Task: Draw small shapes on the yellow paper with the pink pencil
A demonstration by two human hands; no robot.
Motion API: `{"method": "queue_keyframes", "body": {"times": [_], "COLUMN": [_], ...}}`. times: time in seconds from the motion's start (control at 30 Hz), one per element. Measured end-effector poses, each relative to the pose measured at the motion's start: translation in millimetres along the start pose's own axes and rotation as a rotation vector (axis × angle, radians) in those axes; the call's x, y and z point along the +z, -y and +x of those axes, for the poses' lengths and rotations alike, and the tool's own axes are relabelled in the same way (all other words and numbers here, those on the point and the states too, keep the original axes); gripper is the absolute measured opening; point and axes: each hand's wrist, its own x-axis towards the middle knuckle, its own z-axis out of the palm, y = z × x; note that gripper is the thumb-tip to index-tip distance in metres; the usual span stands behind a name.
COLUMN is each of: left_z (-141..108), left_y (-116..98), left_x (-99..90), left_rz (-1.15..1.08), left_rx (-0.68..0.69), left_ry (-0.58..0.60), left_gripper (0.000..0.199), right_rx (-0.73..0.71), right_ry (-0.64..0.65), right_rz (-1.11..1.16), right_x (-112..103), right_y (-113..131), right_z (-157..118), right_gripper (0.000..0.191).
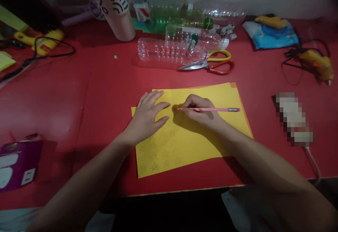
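A sheet of yellow paper (195, 144) lies on the red table, with several star shapes drawn in pencil on its lower left part. Another sheet, orange, peeks out beneath its right edge. My right hand (202, 110) grips a pink pencil (216, 109), whose tip is at the paper near its middle. The pencil's eraser end points right. My left hand (148, 117) rests flat with fingers spread over the paper's left side, just left of the pencil tip, and holds nothing.
Behind the paper lie scissors (195, 66) with yellow and red handles and several clear plastic bottles (158, 49). A patterned tumbler (120, 24) stands back left. Yellow glue guns (50, 42) with cords lie at both sides. A purple box (21, 161) is at left, a pixelated object (293, 117) at right.
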Motion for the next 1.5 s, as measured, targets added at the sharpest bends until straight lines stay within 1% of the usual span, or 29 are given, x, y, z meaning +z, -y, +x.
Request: {"method": "queue_keyframes", "body": {"times": [0.33, 0.63, 1.03, 1.33, 1.5], "left_z": [0.7, 0.9, 1.0, 0.4, 0.0], "left_y": [-0.9, -1.3, -1.0, 1.3, 1.2], "left_x": [-1.3, -1.7, -2.0, -0.7, -0.1], "left_rz": [0.006, 0.018, 0.018, 0.001, 0.01], "left_rx": [0.001, -0.003, 0.002, 0.011, 0.018], "left_ry": [0.018, 0.023, 0.021, 0.013, -0.003], "left_gripper": [0.029, 0.03, 0.031, 0.03, 0.03], "right_rx": [0.005, 0.025, 0.04, 0.034, 0.035], "right_ry": [-0.01, -0.082, -0.133, -0.143, -0.121], "right_rz": [-0.02, -0.04, -0.033, -0.033, -0.032], "right_x": [1.1, 3.7, 4.7, 4.3, 3.8], "right_y": [-0.4, 1.1, -4.1, -1.3, -2.3], "right_z": [0.2, 2.5, 2.6, 3.7, 3.3], "right_gripper": [0.011, 0.013, 0.018, 0.018, 0.018]}}
